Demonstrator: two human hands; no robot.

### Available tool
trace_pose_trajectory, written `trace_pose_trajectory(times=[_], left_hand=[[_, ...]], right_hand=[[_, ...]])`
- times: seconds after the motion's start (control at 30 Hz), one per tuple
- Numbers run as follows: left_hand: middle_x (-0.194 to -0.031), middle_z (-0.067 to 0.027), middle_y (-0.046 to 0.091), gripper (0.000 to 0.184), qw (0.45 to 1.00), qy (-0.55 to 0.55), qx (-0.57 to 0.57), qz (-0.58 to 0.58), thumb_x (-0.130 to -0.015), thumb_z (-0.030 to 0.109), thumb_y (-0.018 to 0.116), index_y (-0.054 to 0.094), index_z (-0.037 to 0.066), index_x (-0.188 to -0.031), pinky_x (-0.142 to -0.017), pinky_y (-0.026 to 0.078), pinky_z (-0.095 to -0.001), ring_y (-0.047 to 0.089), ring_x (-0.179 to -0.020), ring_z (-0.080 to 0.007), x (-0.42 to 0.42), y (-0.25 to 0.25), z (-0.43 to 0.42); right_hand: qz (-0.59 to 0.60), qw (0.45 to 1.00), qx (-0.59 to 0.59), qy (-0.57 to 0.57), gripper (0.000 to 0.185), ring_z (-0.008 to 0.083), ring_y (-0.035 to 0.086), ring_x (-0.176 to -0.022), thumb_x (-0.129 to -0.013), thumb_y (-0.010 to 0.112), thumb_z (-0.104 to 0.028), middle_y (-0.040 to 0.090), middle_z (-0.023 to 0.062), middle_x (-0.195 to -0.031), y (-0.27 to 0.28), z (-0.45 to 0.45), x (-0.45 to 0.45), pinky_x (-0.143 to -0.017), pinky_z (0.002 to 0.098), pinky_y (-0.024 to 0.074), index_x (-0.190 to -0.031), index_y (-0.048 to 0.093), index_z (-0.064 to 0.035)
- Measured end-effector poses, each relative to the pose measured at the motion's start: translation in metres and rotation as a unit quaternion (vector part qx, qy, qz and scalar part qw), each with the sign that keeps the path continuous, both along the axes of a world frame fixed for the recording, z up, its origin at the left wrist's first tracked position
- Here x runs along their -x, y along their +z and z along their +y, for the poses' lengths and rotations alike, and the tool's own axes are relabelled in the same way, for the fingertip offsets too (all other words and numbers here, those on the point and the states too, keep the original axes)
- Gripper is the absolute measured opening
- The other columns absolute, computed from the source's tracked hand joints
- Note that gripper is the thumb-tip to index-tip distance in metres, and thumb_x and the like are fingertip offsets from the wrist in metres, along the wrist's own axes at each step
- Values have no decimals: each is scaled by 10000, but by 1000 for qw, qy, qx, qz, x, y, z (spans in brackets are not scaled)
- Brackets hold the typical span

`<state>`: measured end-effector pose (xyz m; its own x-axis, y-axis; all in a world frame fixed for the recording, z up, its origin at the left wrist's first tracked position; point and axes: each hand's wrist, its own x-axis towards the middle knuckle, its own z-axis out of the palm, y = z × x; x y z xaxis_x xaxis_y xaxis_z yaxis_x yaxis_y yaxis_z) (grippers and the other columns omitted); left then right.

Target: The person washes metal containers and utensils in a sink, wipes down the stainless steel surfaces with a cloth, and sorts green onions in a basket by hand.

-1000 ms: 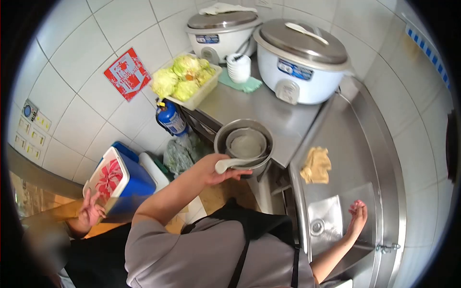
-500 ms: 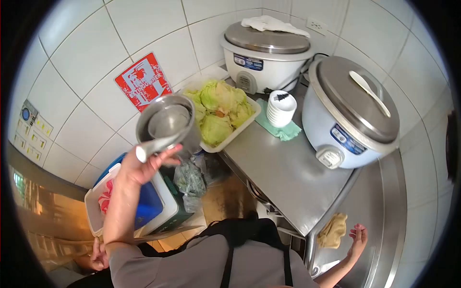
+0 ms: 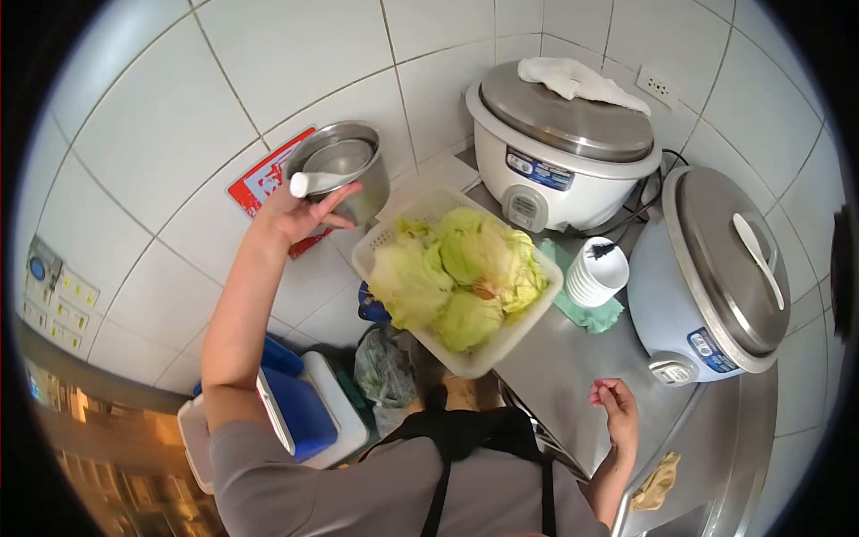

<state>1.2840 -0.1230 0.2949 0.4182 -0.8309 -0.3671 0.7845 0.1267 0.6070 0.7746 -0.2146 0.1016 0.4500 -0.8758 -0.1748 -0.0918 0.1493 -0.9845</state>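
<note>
While the left hand (image 3: 309, 217) holds a round metal pot (image 3: 369, 192) beside a plastic basket (image 3: 488, 360) of crinkled lettuce (image 3: 465, 277), the right hand (image 3: 617, 412), empty and loosely curled, hovers over smooth steel counter (image 3: 559, 362); the white cooker's (image 3: 586, 208) blue label (image 3: 539, 168) is too small to read.

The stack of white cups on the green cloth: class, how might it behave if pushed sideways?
The stack of white cups would probably tip rather than roll, since it stands tall and narrow. The cups look nested, so they may slip apart as it leans. The green cloth might slide along, as it seems to lie loose.
</note>
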Motion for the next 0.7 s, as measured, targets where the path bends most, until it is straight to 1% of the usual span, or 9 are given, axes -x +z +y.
trace_pose_trajectory(times=[0.07, 0.1, 0.2, 0.23, 0.33, 0.37, 0.57, 0.67, 0.7], left_hand=[[-1271, -440, -9, 465, 999, -7, -11, 40, -926, 136, 317, 134, -22, -1324, -887, 469, -383, 342, -1154, -461, -25, -6, -26], [-1272, -432, -78, 439, 997, -9, -14, 79, -931, 130, 290, 155, -31, -1316, -867, 485, -380, 275, -1184, -481, -32, -5, -39], [-1277, -419, -108, 420, 990, -104, 45, 80, -932, 125, 256, 162, -29, -1312, -854, 493, -387, 195, -1203, -511, -74, -38, -81], [-1289, -413, -72, 404, 991, -84, 8, 107, -925, 100, 236, 183, -19, -1307, -846, 499, -388, 155, -1202, -533, -71, -33, -93], [-1294, -409, -51, 395, 979, -128, -14, 155, -917, 70, 221, 193, -23, -1300, -852, 497, -386, 159, -1196, -539, -92, -55, -136], [-1280, -426, -39, 399, 984, -132, -3, 118, -907, 44, 221, 183, -51, -1293, -854, 497, -383, 218, -1189, -516, -89, -57, -142], [-1284, -388, -168, 424, 969, -143, -26, 200, -896, 24, 251, 152, -68, -1298, -845, 508, -375, 349, -1139, -475, -102, -88, -199], [-1308, -311, -241, 432, 959, -147, -22, 241, -901, 65, 217, 141, -30, -1316, -823, 511, -439, 268, -1162, -522, -105, -104, -218], [-1298, -318, -253, 435, 960, -145, -28, 237, -899, 50, 232, 139, -38, -1314, -826, 513, -415, 292, -1160, -502, -106, -110, -223]], right_hand=[[9, 1000, -1, -4, 145, 125, 535, -747, -866, 503, -113, 571, 57, -875, 2, 7, -23, -684, 246, 425, -940, 536, 7], [13, 1000, 2, -6, 148, 125, 536, -749, -866, 505, -116, 571, 57, -877, 3, 8, -34, -684, 247, 425, -941, 536, 8], [48, 998, 17, -35, 161, 127, 540, -752, -864, 513, -127, 573, 60, -876, 11, 19, -60, -688, 249, 426, -945, 538, 9], [59, 997, 20, -43, 156, 130, 540, -747, -865, 505, -123, 571, 60, -871, 14, 24, -66, -685, 253, 426, -944, 538, 7], [96, 993, 27, -68, 152, 136, 540, -739, -866, 488, -116, 568, 60, -861, 23, 38, -80, -680, 261, 427, -946, 538, 4], [111, 991, 27, -76, 156, 137, 542, -741, -866, 489, -117, 567, 61, -862, 25, 43, -81, -681, 261, 427, -949, 538, 5], [136, 983, 7, -125, 171, 133, 547, -746, -867, 494, -128, 568, 62, -870, 25, 67, -83, -678, 253, 428, -962, 538, 8], [135, 980, 2, -149, 176, 129, 547, -746, -868, 497, -136, 567, 60, -872, 21, 76, -82, -676, 249, 427, -966, 537, 5], [135, 979, -1, -156, 178, 127, 547, -746, -868, 498, -138, 567, 59, -872, 20, 79, -82, -676, 248, 426, -968, 536, 4]])
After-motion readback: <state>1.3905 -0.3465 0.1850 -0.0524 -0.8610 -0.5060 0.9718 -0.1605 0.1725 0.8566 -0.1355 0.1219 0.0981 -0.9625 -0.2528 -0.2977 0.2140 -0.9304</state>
